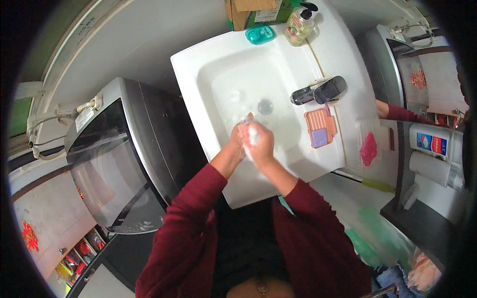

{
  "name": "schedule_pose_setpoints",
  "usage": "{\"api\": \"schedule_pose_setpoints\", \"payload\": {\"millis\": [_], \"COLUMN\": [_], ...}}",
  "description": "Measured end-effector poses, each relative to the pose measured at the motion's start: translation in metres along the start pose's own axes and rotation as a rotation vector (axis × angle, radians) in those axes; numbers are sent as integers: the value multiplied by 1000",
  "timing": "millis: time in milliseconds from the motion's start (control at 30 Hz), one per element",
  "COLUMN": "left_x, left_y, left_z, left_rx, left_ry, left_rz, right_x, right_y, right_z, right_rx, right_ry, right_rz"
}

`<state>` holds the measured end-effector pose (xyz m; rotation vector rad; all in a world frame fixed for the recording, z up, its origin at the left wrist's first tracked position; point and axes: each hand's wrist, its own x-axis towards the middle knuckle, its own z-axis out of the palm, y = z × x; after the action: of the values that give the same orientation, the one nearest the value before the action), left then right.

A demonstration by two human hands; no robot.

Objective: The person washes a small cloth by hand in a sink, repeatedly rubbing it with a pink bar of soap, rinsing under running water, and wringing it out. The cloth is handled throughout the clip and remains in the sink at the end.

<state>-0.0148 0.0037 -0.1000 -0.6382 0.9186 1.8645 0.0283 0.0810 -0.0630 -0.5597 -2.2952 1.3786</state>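
Observation:
My left hand (238,138) and my right hand (261,142) are pressed together over the near left part of a white washbasin (238,190). White soap foam (253,136) coats the fingers and the back of my right hand. Overlapping fingers hide the palms, so anything between them cannot be seen. Just beyond my hands is the round drain (265,107), with traces of suds on the basin floor near it. A dark faucet (323,91) stands on the right rim. Nearer me on that rim lies an orange soap dish (321,118) with a lavender block (319,138) on it.
A pump bottle (299,28) and a teal plastic item (259,34) stand at the far rim, before a cardboard box (242,16). Left of the basin is a grey washing machine (149,123). A pink item (368,149) sits in a clear holder at right.

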Motion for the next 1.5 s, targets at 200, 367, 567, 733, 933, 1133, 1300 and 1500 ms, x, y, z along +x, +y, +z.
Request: {"api": "schedule_pose_setpoints", "payload": {"millis": [200,367,567,733,933,1133,1300,1500], "left_x": [-9,-19,-41,-53,-40,-49,-56,-57], "left_y": [-8,3,6,24,11,1,6,3], "left_z": [8,-13,-1,-11,-7,7,11,6], "left_rx": [59,-108,-34,-27,-449,-402,-336,-341], "left_ry": [-7,43,-20,-101,-472,-213,-218,-336], "left_rz": [64,63,-66,-67,-252,-96,-58,40], "right_x": [18,-1,22,26,-36,-1,-11,-20], "right_y": [0,-3,59,29,-60,-14,-27,-28], "right_z": [-5,13,-19,-37,-9,-15,3,3], "right_rx": [72,47,254,637,-77,-187,-219,27], "right_ry": [29,66,9,-18,-182,-168,124,-43], "right_rz": [333,67,414,278,-117,-262,-64,-259]}}
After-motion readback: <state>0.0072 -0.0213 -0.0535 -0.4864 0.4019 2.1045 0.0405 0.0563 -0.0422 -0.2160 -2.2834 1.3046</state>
